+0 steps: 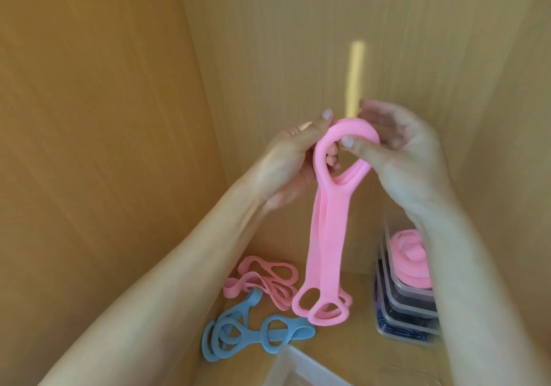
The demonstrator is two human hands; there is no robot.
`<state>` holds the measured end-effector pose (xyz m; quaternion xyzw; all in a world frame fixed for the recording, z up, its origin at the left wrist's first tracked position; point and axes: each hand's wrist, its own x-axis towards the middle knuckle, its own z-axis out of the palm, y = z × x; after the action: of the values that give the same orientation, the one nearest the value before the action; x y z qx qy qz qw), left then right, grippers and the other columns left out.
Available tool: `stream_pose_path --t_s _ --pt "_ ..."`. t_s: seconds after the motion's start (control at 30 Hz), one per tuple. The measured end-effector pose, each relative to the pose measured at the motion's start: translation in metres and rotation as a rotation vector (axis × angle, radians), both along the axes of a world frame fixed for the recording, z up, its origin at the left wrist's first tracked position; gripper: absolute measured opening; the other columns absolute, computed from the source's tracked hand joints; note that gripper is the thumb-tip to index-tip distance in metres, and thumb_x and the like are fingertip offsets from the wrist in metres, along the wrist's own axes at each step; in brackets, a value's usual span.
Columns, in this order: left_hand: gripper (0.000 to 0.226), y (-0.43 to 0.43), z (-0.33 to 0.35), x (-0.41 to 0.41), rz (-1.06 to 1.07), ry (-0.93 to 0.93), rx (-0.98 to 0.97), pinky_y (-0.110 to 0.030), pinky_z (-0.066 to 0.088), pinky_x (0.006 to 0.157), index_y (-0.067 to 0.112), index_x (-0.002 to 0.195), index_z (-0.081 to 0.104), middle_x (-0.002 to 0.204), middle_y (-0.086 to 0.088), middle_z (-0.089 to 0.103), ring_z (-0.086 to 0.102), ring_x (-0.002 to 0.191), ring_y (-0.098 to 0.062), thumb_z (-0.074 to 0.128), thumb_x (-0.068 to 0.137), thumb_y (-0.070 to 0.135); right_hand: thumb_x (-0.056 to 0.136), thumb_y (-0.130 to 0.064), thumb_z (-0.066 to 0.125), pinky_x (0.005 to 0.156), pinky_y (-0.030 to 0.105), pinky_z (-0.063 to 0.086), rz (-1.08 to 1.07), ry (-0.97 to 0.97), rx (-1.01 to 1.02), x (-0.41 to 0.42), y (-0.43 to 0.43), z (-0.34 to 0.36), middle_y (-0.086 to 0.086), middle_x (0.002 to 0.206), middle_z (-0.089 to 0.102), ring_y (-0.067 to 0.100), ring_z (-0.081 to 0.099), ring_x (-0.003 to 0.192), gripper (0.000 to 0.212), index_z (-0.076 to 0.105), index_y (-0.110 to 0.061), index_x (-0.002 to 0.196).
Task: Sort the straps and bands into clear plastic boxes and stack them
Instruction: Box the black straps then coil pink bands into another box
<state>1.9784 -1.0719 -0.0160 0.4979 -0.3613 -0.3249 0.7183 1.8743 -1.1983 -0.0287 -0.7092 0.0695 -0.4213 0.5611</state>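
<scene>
Up in mid-air at centre frame, a pink strap (320,236) hangs folded over, long axis near vertical with a slight lean — top bend high between the hands, oval end loops pointing down and sitting low, above the wooden floor (337,353) of the cabinet. Several layers of it are visible side by side along the hanging run. Left hand (286,161) pinches the left side of the top loop, thumb on the outside, fingertips showing through the opening. Right hand (408,153) pinches the right side of the same loop, thumb pressed on the front of the strap, the other fingers curved behind it. Both forearms reach in from the bottom corners. Below left of the hanging ends, a loose pile of pink straps (262,278) lies on the floor, and just in front of it a blue strap (238,332), long axis roughly left-right, partly overlapping the pink pile. To the right, against the side wall, a stack of clear plastic boxes (408,305) — top one holds a coiled pink band (408,254), lower ones hold dark contents I can't make out. Near bottom edge, rim of another clear box (301,367), contents not visible. Wood-grain panels (104,117) enclose the space on left, back and right.
</scene>
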Motion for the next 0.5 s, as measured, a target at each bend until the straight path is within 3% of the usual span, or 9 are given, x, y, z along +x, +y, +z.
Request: stream_pose_path --t_s 0.13,0.3,0.4,0.5 --pt "0.037 0.005 0.0 0.004 0.048 -0.058 0.05 -0.028 0.044 0.068 0.006 0.08 0.067 0.061 -0.004 0.055 0.049 0.059 -0.015 0.051 0.105 0.029 0.082 -0.003 0.079 0.073 0.024 0.057 0.092 0.021 -0.008 0.003 0.001 -0.001 -0.006 0.085 0.077 0.01 0.072 0.077 0.023 0.073 -0.023 0.093" --pt "0.048 0.019 -0.004 0.015 0.069 -0.09 0.022 -0.029 0.045 0.073 0.008 0.088 0.07 0.072 -0.005 0.06 0.056 0.069 -0.016 0.041 0.107 0.04 0.081 -0.005 0.081 0.071 0.035 0.059 0.072 0.089 -0.09 0.019 0.013 0.011 -0.002 0.079 0.077 0.012 0.071 0.068 0.019 0.074 -0.022 0.087" --pt "0.066 0.029 -0.012 0.025 0.047 -0.044 -0.037 -0.041 0.048 0.09 -0.004 0.113 0.068 0.098 -0.02 0.066 0.062 0.092 -0.03 0.034 0.105 0.051 0.081 -0.006 0.08 0.064 0.028 0.059 0.098 0.104 -0.154 0.024 0.024 0.018 -0.005 0.077 0.077 0.013 0.073 0.067 0.021 0.072 -0.026 0.082" --pt "0.06 0.04 -0.034 0.029 0.042 0.125 -0.109 -0.051 0.039 0.109 -0.007 0.13 0.054 0.125 -0.026 0.061 0.057 0.116 -0.038 0.046 0.093 0.04 0.079 -0.007 0.083 0.059 0.021 0.055 0.088 0.107 -0.193 0.026 0.03 0.027 -0.006 0.077 0.076 0.012 0.074 0.067 0.023 0.071 -0.027 0.079"
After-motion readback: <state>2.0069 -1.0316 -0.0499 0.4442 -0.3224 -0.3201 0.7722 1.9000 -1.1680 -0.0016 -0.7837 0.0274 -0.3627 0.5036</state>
